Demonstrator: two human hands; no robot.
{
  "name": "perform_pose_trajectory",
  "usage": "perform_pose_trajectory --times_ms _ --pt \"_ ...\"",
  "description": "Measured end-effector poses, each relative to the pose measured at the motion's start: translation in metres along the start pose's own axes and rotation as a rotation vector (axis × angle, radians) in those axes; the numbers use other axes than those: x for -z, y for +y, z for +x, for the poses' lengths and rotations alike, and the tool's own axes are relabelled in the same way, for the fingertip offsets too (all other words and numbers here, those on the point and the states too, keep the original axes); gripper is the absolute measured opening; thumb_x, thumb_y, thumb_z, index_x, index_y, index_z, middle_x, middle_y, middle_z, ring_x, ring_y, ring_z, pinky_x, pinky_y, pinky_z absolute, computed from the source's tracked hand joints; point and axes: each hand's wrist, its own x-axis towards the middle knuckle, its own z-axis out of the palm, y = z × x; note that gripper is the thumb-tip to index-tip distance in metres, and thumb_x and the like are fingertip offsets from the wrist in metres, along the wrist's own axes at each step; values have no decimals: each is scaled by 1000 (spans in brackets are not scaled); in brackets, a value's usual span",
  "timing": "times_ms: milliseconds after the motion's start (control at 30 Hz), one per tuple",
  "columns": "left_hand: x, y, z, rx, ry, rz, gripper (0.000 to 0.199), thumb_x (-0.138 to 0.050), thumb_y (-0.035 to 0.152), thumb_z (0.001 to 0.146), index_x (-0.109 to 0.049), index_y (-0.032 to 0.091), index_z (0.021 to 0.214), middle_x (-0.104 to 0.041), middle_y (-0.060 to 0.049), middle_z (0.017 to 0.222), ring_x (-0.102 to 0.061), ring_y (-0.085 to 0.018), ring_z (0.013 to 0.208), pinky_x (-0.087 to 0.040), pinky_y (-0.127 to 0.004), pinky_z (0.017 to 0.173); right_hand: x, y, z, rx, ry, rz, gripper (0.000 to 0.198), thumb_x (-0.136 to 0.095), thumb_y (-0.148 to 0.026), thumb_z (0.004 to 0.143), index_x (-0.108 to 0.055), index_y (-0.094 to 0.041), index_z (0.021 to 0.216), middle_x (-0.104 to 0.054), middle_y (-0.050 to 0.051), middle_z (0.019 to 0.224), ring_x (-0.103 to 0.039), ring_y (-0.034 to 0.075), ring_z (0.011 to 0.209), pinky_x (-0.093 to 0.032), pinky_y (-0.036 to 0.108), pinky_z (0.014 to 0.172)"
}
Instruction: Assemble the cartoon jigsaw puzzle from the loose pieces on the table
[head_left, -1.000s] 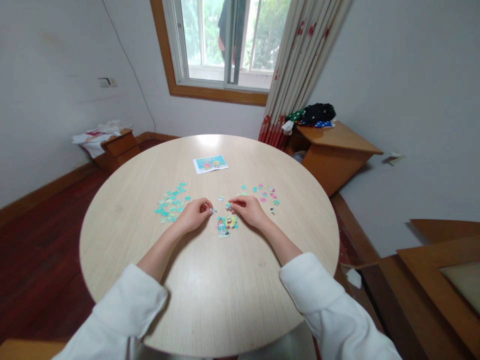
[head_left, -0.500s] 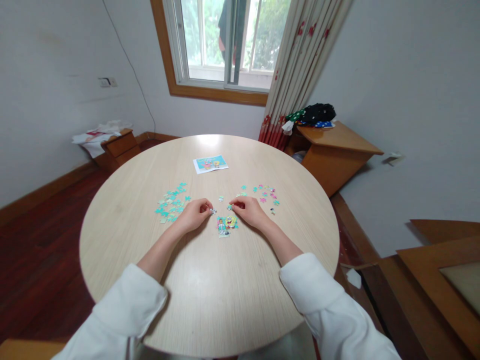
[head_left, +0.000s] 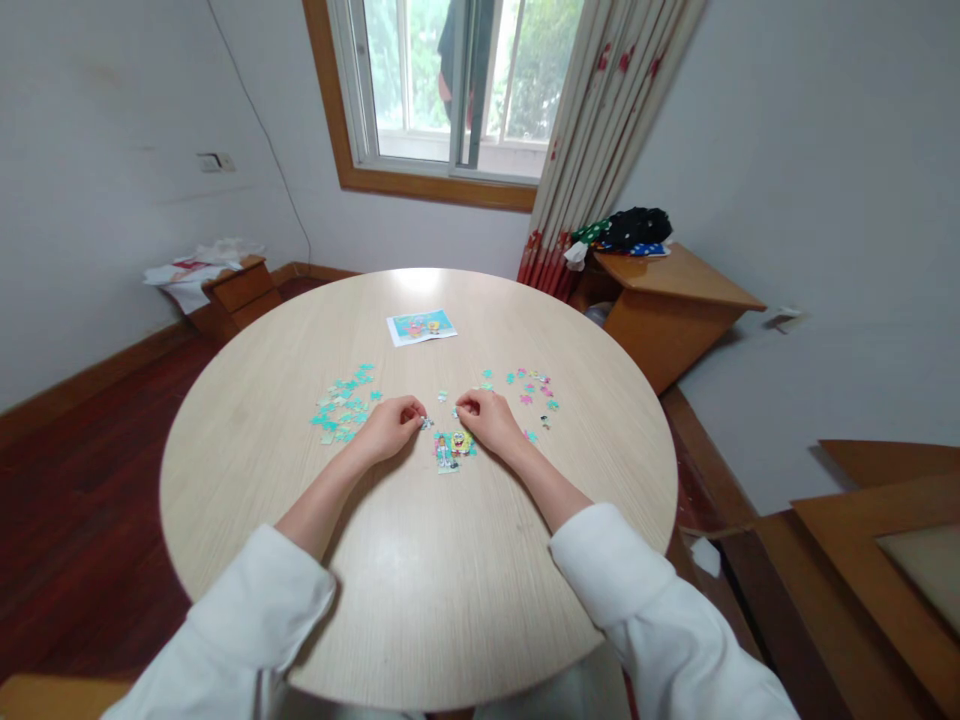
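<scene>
Pale wood grain is running across a round desk (head_left: 420, 580), and puzzle bits are lying over it in groups. Left hand (head_left: 394, 425) is pinching a small patterned piece (head_left: 427, 423) between thumb and fingertips — cannot tell whether it is touching the surface. Right hand (head_left: 487, 415) is gripping a bluish piece (head_left: 454, 412), mostly covered by the fingers. Both hands are facing each other, well apart; a joined block (head_left: 454, 446), showing a yellow cartoon figure, is lying just nearer the wearer, between them. One loose piece (head_left: 442, 396) is resting beyond the gap. Turquoise pieces (head_left: 345, 404) are lying bunched beside the left hand, pink and turquoise ones (head_left: 526, 399) scattered past the right — a printed sheet (head_left: 421, 327) is sitting farther off, toward the window (head_left: 420, 80).
</scene>
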Motion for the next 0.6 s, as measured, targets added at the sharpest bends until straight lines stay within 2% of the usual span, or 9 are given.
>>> perform_pose_trajectory --times_ms 300,600 --pt "-1 0 0 8 16 2 13 -52 25 73 -60 16 74 -60 -1 63 -52 -15 60 -39 -27 61 -2 2 2 -13 13 28 16 -56 -9 70 -66 -14 81 -61 0 63 -52 11 60 -39 22 62" --pt "1 5 -1 23 8 7 12 -52 24 72 -60 16 73 -59 -1 62 -51 -14 59 -38 -27 60 -2 5 1 36 36 -3 15 -56 -9 71 -66 -16 79 -59 -1 62 -51 11 59 -39 24 63"
